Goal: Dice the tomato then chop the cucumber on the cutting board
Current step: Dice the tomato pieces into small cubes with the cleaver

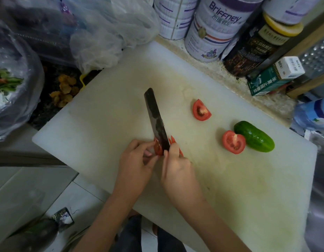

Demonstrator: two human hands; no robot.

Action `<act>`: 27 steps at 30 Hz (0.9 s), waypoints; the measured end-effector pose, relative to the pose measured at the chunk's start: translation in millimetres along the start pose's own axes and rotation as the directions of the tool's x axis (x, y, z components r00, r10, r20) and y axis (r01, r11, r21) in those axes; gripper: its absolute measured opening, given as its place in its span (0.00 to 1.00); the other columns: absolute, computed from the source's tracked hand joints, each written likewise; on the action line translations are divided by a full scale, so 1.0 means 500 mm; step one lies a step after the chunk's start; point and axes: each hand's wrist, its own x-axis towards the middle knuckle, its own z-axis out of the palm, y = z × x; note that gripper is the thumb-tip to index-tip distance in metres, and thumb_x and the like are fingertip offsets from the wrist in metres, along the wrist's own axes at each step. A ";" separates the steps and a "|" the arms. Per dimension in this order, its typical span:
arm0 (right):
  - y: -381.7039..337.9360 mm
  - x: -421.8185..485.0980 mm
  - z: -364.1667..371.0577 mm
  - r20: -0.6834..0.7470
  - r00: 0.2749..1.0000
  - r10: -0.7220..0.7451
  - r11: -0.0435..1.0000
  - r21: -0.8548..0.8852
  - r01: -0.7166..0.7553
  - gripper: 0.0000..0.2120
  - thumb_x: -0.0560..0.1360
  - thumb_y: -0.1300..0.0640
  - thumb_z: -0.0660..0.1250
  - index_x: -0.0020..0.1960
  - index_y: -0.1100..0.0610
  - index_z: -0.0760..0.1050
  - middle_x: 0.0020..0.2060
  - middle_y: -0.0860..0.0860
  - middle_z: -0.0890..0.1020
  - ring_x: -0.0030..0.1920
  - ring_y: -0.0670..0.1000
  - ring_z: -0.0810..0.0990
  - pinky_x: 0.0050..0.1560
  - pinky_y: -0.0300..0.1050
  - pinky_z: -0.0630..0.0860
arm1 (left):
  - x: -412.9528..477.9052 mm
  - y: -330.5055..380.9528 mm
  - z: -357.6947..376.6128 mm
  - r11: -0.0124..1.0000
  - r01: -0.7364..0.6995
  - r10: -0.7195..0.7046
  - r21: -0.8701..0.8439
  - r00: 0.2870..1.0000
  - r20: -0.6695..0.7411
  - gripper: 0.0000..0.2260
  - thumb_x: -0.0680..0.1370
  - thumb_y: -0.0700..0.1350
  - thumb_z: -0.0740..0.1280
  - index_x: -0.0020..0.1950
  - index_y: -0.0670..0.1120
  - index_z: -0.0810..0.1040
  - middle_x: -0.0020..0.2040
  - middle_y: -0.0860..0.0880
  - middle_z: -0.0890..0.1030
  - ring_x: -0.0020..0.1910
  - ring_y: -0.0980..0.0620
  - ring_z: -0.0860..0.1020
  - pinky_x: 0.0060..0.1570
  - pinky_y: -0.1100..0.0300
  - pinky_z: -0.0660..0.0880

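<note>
tomato piece [157,149] is sitting near the middle of the board [103,115], and the knife [155,117] is cutting down into it, blade pointing away from the person. the left hand [137,160] is pinching the piece from its left side, fingertips curled in, probably so it is not sliding and the tips are clear of the edge. the right hand [177,166] is gripping the knife, fingers wrapped round the handle, one finger reaching up by the blade's heel for control. thin slices [173,140] are lying just right of the blade, touching the right hand. a wedge [201,110] is lying farther back, apart from the knife. a half [233,142] is lying to the right, touching the cucumber [254,136], which is waiting whole near the board's right edge. dicing is looking partly done. tins [212,30], a jar [257,46] and a box [270,84] are crowding the board's far edge, and a bag [110,33] is overhanging its far left corner. none is blocking the cutting spot.
</note>
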 end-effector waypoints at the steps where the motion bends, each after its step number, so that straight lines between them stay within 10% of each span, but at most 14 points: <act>1: 0.000 0.000 0.000 0.007 1.000 -0.001 1.000 0.020 0.001 0.07 0.76 0.59 0.60 0.48 0.63 0.71 0.22 0.53 0.74 0.18 0.54 0.73 0.19 0.38 0.56 | -0.001 0.001 0.001 1.000 -0.006 0.006 0.002 1.000 -0.009 0.14 0.72 0.37 0.74 0.57 0.46 0.83 0.45 0.59 0.72 0.42 0.60 0.76 0.46 0.76 0.73; 17: 0.011 -0.093 -0.031 0.133 0.984 0.115 0.985 -0.142 -0.096 0.07 0.75 0.53 0.53 0.42 0.56 0.64 0.15 0.50 0.67 0.13 0.50 0.67 0.18 0.38 0.50 | -0.025 0.007 0.010 0.996 -0.076 0.074 -0.040 0.996 -0.045 0.16 0.76 0.35 0.69 0.63 0.46 0.77 0.49 0.55 0.72 0.47 0.61 0.74 0.47 0.76 0.70; 27: 0.015 -0.061 -0.027 0.199 0.979 0.053 0.999 -0.008 -0.052 0.18 0.79 0.50 0.45 0.48 0.59 0.69 0.20 0.49 0.71 0.17 0.52 0.71 0.14 0.47 0.66 | -0.013 0.018 0.027 0.982 -0.080 0.102 0.173 0.987 -0.122 0.08 0.75 0.35 0.69 0.53 0.42 0.79 0.47 0.51 0.74 0.36 0.58 0.71 0.37 0.73 0.65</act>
